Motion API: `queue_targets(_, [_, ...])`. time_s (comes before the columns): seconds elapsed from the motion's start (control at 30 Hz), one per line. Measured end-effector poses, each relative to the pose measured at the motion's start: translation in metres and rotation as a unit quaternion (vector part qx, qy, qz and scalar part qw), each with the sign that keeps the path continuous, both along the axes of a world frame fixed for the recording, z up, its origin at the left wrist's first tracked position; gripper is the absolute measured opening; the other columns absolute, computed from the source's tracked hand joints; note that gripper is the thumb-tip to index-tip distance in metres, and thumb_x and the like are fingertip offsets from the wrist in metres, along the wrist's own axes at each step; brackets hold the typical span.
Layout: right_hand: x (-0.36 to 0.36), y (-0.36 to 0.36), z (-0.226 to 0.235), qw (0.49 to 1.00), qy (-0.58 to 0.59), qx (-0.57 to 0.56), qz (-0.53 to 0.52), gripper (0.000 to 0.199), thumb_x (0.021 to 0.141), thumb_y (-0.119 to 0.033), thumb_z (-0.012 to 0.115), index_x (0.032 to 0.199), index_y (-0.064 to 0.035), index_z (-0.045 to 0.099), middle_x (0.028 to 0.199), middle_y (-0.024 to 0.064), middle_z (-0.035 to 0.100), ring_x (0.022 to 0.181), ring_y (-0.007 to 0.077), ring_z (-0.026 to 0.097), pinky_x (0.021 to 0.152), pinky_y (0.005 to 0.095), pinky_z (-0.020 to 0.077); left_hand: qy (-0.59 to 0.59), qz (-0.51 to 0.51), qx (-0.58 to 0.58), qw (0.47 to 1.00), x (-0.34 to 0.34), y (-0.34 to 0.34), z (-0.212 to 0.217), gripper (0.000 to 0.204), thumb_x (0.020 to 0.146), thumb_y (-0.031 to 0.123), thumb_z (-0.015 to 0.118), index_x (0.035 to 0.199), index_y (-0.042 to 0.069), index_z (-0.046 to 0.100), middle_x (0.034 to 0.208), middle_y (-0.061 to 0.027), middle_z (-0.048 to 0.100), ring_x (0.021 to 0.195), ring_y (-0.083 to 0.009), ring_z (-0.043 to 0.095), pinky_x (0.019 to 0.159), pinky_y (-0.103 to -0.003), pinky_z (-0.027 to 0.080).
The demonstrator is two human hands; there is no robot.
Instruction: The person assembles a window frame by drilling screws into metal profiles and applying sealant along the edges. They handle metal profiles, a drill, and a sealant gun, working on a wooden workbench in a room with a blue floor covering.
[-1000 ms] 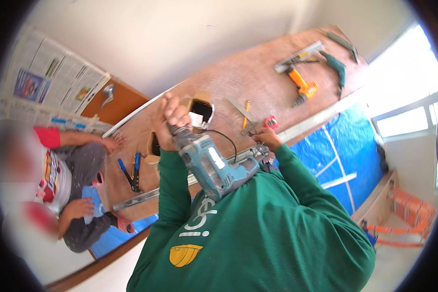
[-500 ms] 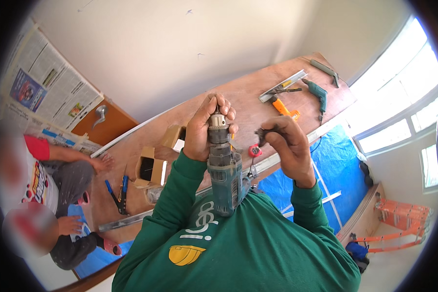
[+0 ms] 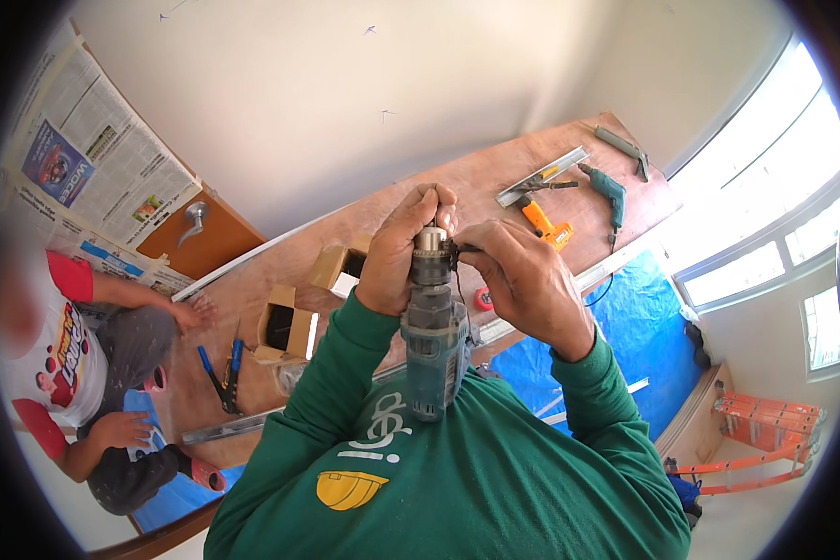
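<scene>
A teal power drill [image 3: 429,359] stands upright against my green shirt, its metal chuck [image 3: 430,250] pointing away from me. My left hand [image 3: 394,250] is closed beside the chuck, thumb and fingertips pinching a thin drill bit [image 3: 434,222] that shows at the chuck's mouth. From the right, my right hand [image 3: 532,280] grips a small dark chuck key [image 3: 458,250] and holds it against the side of the chuck. Its fingers partly cover the key.
A long wooden board [image 3: 439,191] carries a second drill [image 3: 609,191], an orange tool [image 3: 544,224], a caulking gun [image 3: 623,149], blue-handled pliers [image 3: 224,378], small cardboard boxes [image 3: 287,327] and a red tape measure [image 3: 483,299]. A person [image 3: 84,345] sits at left. An orange ladder [image 3: 770,425] lies right.
My right hand has moved left, bringing the chuck key from the drill's right up against the chuck. The drill and my left hand have shifted slightly right.
</scene>
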State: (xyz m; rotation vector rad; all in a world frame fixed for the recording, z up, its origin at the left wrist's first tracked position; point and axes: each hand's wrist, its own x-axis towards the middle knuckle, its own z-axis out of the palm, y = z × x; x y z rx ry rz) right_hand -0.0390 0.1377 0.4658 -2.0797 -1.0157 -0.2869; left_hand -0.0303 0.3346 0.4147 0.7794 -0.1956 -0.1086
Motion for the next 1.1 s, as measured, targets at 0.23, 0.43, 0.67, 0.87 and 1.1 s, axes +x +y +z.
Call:
queue_targets(0.23, [0.017,-0.003,0.021,0.967,-0.203,-0.137,0.067,0.025,0.088,-0.002,0.072,0.11,-0.0072,0.062,0.093,0.0097,0.068,0.095,0.0316,0.071,0.084,0.044,0.0558,0.0,0.048,0.053,0.997,-0.009,0.0,0.007,0.025,0.117,0.032,0.054,0.12,0.009,0.064,0.092,0.0026,0.058,0.082,-0.0055,0.056,0.074,-0.023,0.049])
queue_targets(0.43, [-0.001,0.008,0.004,0.934,0.329,0.14,0.016,0.012,0.11,-0.016,0.062,0.113,-0.005,0.058,0.077,0.0143,0.071,0.064,0.0274,0.072,0.058,0.0392,0.053,0.042,0.076,0.099,0.991,-0.015,-0.006,0.011,0.025,0.116,0.032,0.055,0.119,0.01,0.067,0.091,0.0032,0.058,0.08,-0.0041,0.054,0.072,-0.022,0.047])
queue_targets(0.67, [-0.007,0.003,0.012,0.876,0.442,0.181,0.065,0.012,0.116,-0.015,0.052,0.113,-0.0035,0.05,0.073,0.0079,0.067,0.056,0.0158,0.064,0.054,0.0313,0.0493,0.01,0.097,0.119,0.988,-0.011,-0.013,0.013,0.025,0.118,0.03,0.053,0.121,0.01,0.068,0.091,0.0032,0.059,0.078,-0.0038,0.054,0.069,-0.02,0.045])
queue_targets(0.87, [-0.014,-0.003,0.01,0.901,0.402,0.153,0.047,0.012,0.116,-0.014,0.051,0.113,-0.0029,0.048,0.07,0.0072,0.063,0.057,0.0134,0.06,0.053,0.0308,0.0478,-0.004,0.128,0.043,0.991,-0.008,-0.022,0.011,0.029,0.12,0.037,0.052,0.127,0.011,0.063,0.089,0.0025,0.06,0.079,-0.0047,0.058,0.068,-0.02,0.048])
queue_targets(1.1, [-0.01,-0.004,0.008,0.902,0.399,0.153,0.067,0.012,0.116,-0.014,0.052,0.113,-0.0034,0.048,0.07,0.0069,0.063,0.057,0.0131,0.06,0.054,0.0308,0.0475,0.002,0.131,0.056,0.99,-0.004,-0.022,0.008,0.031,0.12,0.039,0.05,0.131,0.012,0.06,0.087,0.0035,0.06,0.077,-0.0046,0.059,0.065,-0.02,0.047])
